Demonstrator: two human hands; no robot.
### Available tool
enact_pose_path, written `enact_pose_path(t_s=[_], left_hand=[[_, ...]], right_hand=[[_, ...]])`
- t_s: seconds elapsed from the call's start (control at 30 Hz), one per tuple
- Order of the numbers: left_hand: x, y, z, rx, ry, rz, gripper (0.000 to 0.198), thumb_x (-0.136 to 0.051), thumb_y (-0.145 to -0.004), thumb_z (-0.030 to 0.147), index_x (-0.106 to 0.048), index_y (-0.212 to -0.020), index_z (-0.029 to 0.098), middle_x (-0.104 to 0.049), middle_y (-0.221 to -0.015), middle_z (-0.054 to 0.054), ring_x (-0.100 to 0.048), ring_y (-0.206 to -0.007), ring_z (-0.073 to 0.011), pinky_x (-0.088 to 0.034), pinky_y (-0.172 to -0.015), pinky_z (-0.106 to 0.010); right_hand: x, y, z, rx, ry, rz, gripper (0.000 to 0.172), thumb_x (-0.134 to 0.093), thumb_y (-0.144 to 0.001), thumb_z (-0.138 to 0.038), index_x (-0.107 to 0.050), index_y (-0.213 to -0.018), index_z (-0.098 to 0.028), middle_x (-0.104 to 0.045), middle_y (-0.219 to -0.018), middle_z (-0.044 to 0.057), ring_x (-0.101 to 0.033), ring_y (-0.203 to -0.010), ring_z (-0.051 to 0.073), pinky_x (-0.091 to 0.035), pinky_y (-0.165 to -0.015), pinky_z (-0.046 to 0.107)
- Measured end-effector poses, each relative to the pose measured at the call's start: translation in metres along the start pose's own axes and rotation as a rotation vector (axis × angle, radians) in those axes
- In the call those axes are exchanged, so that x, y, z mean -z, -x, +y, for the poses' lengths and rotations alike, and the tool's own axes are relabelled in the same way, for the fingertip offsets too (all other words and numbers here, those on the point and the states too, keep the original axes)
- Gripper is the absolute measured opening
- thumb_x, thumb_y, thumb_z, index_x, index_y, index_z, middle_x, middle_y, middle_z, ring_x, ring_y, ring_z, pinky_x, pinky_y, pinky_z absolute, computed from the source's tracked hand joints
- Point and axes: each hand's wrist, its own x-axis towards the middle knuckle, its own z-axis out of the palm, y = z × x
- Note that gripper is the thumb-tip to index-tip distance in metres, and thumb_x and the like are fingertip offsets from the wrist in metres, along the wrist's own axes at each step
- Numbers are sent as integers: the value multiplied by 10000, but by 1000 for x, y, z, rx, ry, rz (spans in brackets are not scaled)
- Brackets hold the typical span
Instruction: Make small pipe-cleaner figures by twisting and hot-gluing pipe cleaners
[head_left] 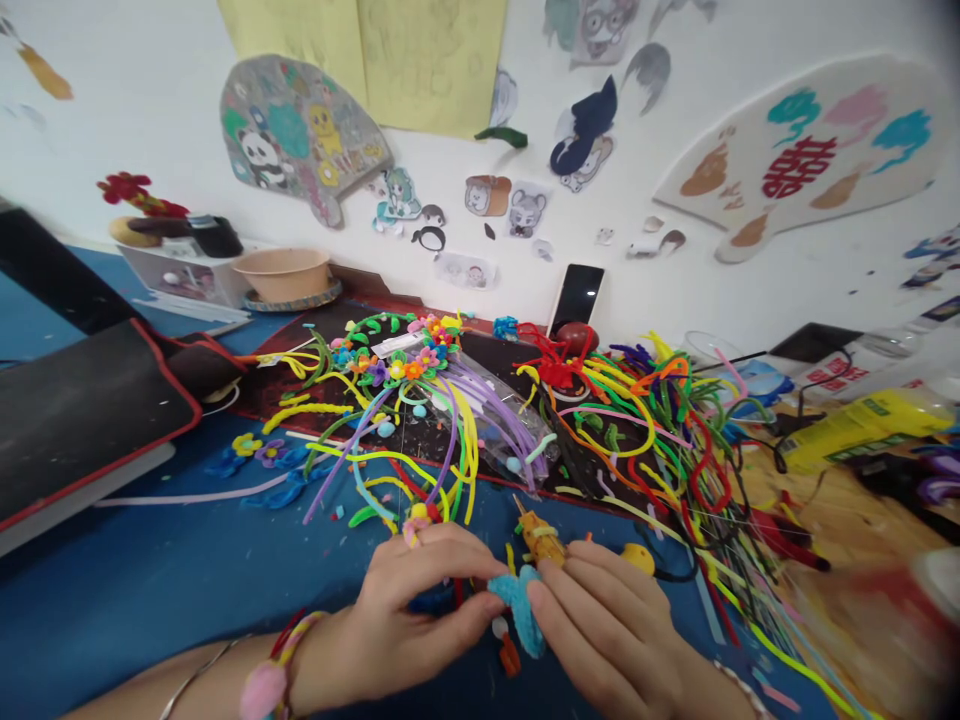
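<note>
A light-blue fuzzy pipe-cleaner piece [521,608], bent into leaf-like lobes, is held between both hands at the lower middle. My left hand [420,600] pinches its left tip between thumb and fingers; a pink and yellow fuzzy ring sits on one finger. My right hand [615,630] is closed on the piece's right side, its fingers pressed together. Just beyond the right fingertips is a yellow-orange tool with a narrow tip [541,538], which looks like a glue gun; the right hand partly hides it. A small orange piece [509,655] lies below the blue one.
Loose coloured pipe cleaners [660,420] crowd the right side. Pipe-cleaner flowers [412,360] and purple stems in clear plastic lie ahead. A phone [576,300] leans on the wall. At left stand a beige bowl [283,276] and a black case with red edging [90,430].
</note>
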Motion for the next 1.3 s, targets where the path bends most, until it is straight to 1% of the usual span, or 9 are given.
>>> enact_pose_path(t_s=[0.17, 0.33, 0.73, 0.87, 0.97, 1.03, 1.1, 1.2, 1.3], left_hand=[[-2, -1, -1, -7, -26, 44, 116, -628, -733, 45, -643, -824, 117, -682, -636, -53, -633, -594, -129, -513, -592, -217], [-2, 0, -2, -25, -72, 18, 88, -609, -745, 61, -639, -801, 124, -677, -602, -57, -628, -546, -136, -517, -544, -220], [2, -2, 0, -87, -144, -45, 58, -564, -820, 111, -616, -834, 133, -692, -629, -59, -657, -567, -131, -546, -560, -192], [3, -4, 2, -105, -128, -53, 96, -536, -867, 167, -624, -889, 135, -703, -658, -67, -671, -608, -135, -557, -584, -200], [4, -6, 1, -132, -137, -24, 126, -575, -853, 208, -628, -941, 136, -708, -678, -71, -679, -627, -144, -566, -598, -210], [4, -7, 1, -137, -152, 5, 124, -600, -833, 197, -630, -935, 133, -706, -677, -70, -679, -624, -144, -563, -595, -204], [4, -6, 0, -129, -174, 28, 89, -601, -823, 156, -633, -904, 136, -700, -666, -58, -676, -618, -136, -556, -596, -192], [2, -5, -1, -92, -215, 69, 76, -597, -809, 109, -633, -864, 147, -692, -666, -41, -667, -621, -123, -545, -601, -181], [0, -3, -5, -55, -244, 112, 80, -618, -789, 103, -634, -854, 147, -690, -680, -37, -659, -622, -118, -535, -592, -183]], right_hand=[[1, -2, -1, 7, 11, -18, 190, -506, -894, -99, -670, -825, -165, -731, -745, 19, -672, -700, 128, -578, -725, 255], [-2, -1, -1, 31, -3, -3, 185, -514, -893, -110, -676, -817, -156, -728, -723, 21, -670, -670, 128, -584, -694, 255], [-7, 2, -3, 18, 1, 85, 149, -526, -881, -135, -660, -816, -144, -706, -717, 34, -649, -663, 126, -566, -705, 263], [-4, 2, -2, -49, -48, 64, 122, -534, -875, -134, -650, -837, -127, -708, -740, 57, -658, -701, 140, -561, -704, 266], [-5, 3, -1, -141, -106, 96, 133, -502, -888, -153, -632, -879, -132, -708, -738, 63, -662, -703, 151, -558, -661, 273], [-10, 3, -2, -207, -179, 131, 114, -502, -882, -167, -612, -898, -138, -702, -699, 51, -648, -629, 143, -540, -575, 254], [-17, 2, -5, -338, -270, 154, 72, -529, -855, -171, -593, -883, -161, -682, -641, 18, -614, -539, 124, -502, -503, 228], [-26, -2, -9, -717, -404, 167, 46, -554, -796, -159, -579, -772, -190, -620, -562, -26, -562, -472, 104, -453, -466, 206], [-32, -5, -10, -1143, -721, 57, 84, -551, -771, -193, -563, -689, -180, -532, -515, -47, -490, -438, 84, -402, -422, 190]])
